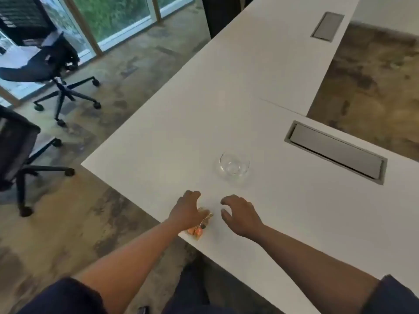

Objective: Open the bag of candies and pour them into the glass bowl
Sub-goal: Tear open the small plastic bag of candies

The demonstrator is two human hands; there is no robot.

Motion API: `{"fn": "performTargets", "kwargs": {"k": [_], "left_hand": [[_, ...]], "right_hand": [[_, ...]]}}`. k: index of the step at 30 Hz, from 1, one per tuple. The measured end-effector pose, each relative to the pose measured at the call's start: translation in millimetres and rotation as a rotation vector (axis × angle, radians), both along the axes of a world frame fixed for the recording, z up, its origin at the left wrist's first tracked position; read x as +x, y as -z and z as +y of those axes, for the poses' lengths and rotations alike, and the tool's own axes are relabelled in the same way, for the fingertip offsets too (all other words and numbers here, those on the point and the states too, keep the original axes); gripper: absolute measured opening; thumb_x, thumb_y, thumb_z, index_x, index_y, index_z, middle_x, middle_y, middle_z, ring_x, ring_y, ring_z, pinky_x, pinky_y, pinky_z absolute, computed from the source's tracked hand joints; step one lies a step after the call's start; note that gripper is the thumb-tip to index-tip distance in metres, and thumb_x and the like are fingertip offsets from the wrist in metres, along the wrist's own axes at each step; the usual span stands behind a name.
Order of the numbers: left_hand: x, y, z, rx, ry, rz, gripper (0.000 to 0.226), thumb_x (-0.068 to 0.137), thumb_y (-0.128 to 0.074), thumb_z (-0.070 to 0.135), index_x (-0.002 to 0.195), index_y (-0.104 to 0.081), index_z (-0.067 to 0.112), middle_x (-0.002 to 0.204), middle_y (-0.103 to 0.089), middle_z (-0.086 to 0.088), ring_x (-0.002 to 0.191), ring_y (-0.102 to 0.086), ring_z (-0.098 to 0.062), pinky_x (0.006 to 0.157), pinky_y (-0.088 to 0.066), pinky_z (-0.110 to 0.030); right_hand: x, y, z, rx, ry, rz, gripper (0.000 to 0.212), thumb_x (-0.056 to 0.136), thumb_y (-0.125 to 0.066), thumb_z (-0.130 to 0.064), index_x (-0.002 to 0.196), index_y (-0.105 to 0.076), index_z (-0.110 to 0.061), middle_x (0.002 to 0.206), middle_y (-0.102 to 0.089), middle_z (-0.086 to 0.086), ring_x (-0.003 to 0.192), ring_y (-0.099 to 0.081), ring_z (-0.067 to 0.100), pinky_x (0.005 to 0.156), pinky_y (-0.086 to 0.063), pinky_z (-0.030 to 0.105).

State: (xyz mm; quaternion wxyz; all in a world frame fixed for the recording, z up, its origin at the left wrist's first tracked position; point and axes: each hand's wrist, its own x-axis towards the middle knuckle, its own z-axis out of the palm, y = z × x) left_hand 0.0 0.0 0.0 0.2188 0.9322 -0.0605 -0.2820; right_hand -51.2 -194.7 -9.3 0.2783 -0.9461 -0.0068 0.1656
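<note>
A small clear bag of candies (pixel 199 230), orange pieces showing through, lies near the front edge of the white table (pixel 158 141). My left hand (pixel 187 211) rests on top of the bag and covers its far part; whether the fingers grip it is hidden. My right hand (pixel 240 214) hovers just right of the bag, fingers spread and curled, holding nothing. The empty glass bowl (pixel 234 166) stands upright on the table a short way beyond both hands.
A grey cable hatch (pixel 335 151) is set into the table right of the bowl, another hatch (pixel 327 26) far back. Two black office chairs (pixel 52 71) (pixel 15 150) stand on the floor to the left. The table corner (pixel 82 164) lies left of my hands.
</note>
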Motion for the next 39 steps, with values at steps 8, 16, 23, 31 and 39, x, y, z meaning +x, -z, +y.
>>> {"fn": "performTargets", "kwargs": {"k": [8,16,23,31,39], "left_hand": [[-21.1,46.1,24.7,0.26,0.016,0.086,0.132,0.054,-0.063,0.091,0.154,-0.02,0.017,0.146,-0.042,-0.005,0.129,-0.048,-0.03,0.098,-0.049,-0.046],[-19.0,76.6,25.8,0.105,0.018,0.084,0.081,0.073,-0.073,0.04,0.14,-0.034,0.016,0.132,-0.046,-0.003,0.118,-0.048,-0.028,0.089,-0.05,-0.041],[-5.4,72.7,33.1,-0.077,0.004,0.128,0.054,0.07,-0.066,0.013,0.118,-0.045,0.027,0.115,-0.048,0.007,0.106,-0.047,-0.021,0.09,-0.048,-0.043],[10.5,45.3,16.0,-0.248,-0.002,0.143,0.045,0.076,-0.066,0.004,0.11,-0.048,0.028,0.094,-0.06,-0.001,0.082,-0.057,-0.021,0.079,-0.049,-0.038],[11.3,45.2,10.1,-0.281,-0.031,0.145,0.038,0.082,-0.067,0.003,0.107,-0.057,0.03,0.087,-0.061,0.002,0.076,-0.055,-0.016,0.077,-0.054,-0.049]], "right_hand": [[12.2,29.7,38.4,0.33,0.163,0.418,0.056,0.096,-0.062,-0.02,0.149,-0.046,-0.012,0.151,-0.043,0.008,0.136,-0.046,0.023,0.111,-0.04,0.033],[31.7,50.7,42.5,0.562,0.48,0.584,0.066,0.092,-0.071,-0.019,0.15,-0.04,-0.015,0.131,-0.047,0.004,0.108,-0.056,0.021,0.092,-0.055,0.038],[40.4,53.1,31.5,0.601,0.479,0.696,0.034,0.095,-0.071,-0.033,0.124,-0.063,-0.016,0.096,-0.055,-0.003,0.079,-0.049,0.013,0.06,-0.038,0.024],[40.7,36.5,20.4,0.742,0.463,0.75,0.019,0.09,-0.073,-0.015,0.108,-0.069,-0.013,0.092,-0.07,0.003,0.079,-0.064,0.012,0.07,-0.05,0.028],[28.7,38.4,19.6,0.661,0.506,0.541,0.013,0.096,-0.068,-0.018,0.097,-0.073,-0.006,0.091,-0.07,0.005,0.083,-0.063,0.016,0.075,-0.052,0.031]]}}
